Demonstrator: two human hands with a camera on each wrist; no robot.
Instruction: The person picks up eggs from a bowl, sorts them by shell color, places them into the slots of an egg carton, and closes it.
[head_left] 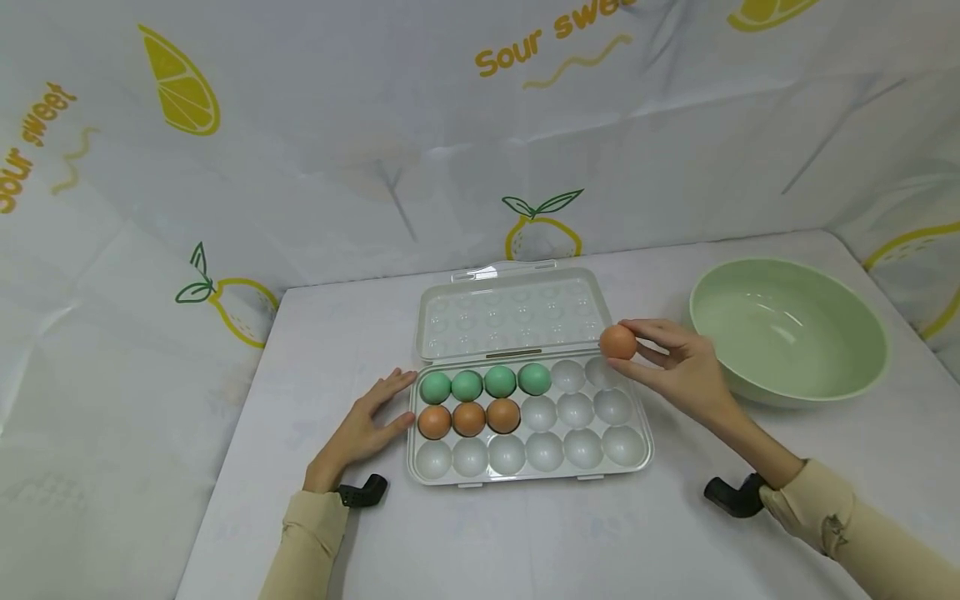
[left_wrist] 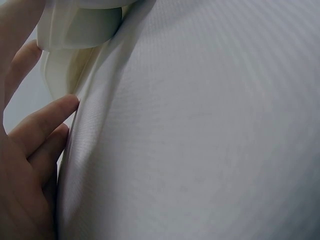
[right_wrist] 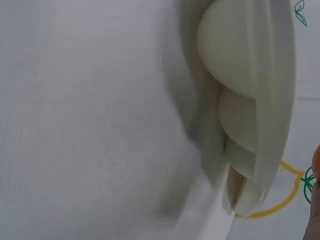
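A white plastic egg tray (head_left: 465, 480) lies on the table with its clear lid (head_left: 517, 310) folded back. Several green eggs (head_left: 500, 382) fill the left part of its back row, and three brown eggs (head_left: 469, 419) sit in the left of the middle row. My right hand (head_left: 686, 367) pinches a brown egg (head_left: 618, 342) between thumb and fingertips, above the tray's back right corner. Resting against the tray's left edge is my left hand (head_left: 365, 429), its thumb and fingers spread. The left wrist view shows those fingers (left_wrist: 47, 120) beside the tray's underside.
To the right, near the back, stands a large light green bowl (head_left: 787, 333). White cloth (head_left: 337, 333) covers the table, and a lemon-print sheet (head_left: 360, 150) hangs behind it. The tray's front row and right-hand cups hold no eggs.
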